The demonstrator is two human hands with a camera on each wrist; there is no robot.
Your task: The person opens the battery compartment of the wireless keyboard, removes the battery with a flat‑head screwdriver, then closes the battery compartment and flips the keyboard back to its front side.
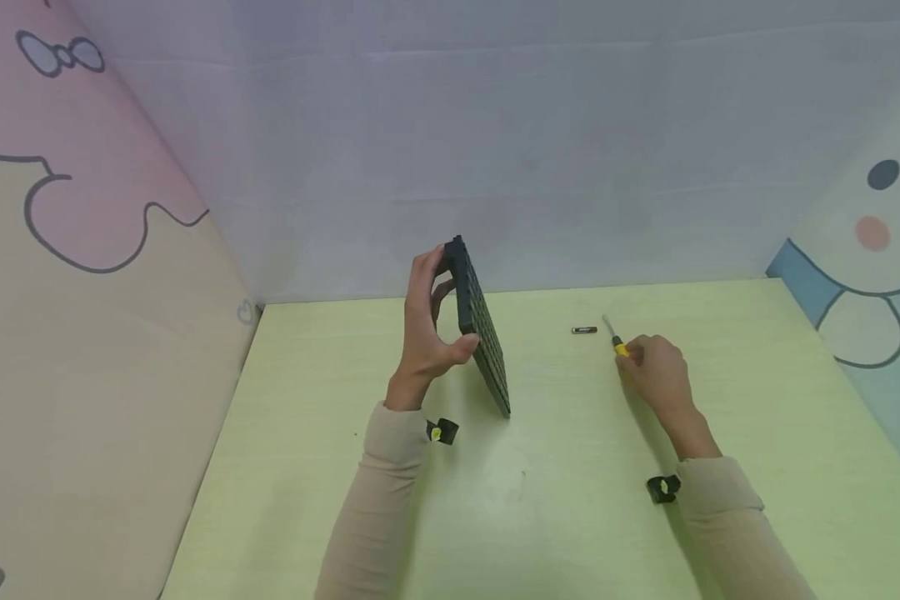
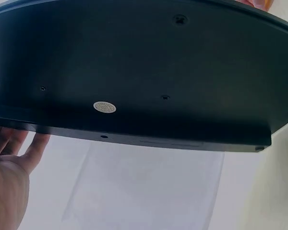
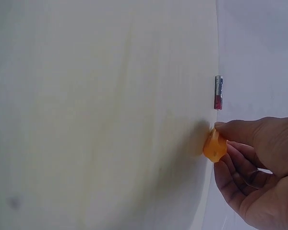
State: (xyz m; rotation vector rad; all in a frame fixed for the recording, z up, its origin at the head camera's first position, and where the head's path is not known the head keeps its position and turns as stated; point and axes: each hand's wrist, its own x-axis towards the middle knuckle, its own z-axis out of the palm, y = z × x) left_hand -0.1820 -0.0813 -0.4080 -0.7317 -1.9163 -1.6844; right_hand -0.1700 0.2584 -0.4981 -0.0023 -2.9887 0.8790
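My left hand (image 1: 426,333) grips a black keyboard (image 1: 487,346) by one end, thumb near its lower side and fingers along the upper. The keyboard stands tilted up on edge, its keys turned to the right. In the left wrist view its dark underside (image 2: 134,57) shows small screws and an oval sticker. My right hand (image 1: 660,375) pinches a screwdriver (image 1: 620,347) by its yellow handle, thumb against fingertips; the shaft points away toward the back. From the right wrist only the orange-looking handle end (image 3: 215,147) shows. A small battery (image 1: 584,330) lies just left of the screwdriver's shaft.
The pale yellow table (image 1: 555,517) ends at a whitish cloth wall (image 1: 540,167) behind. Printed panels stand at the left (image 1: 120,333) and right (image 1: 877,333). A black clip-like piece sits at each wrist.
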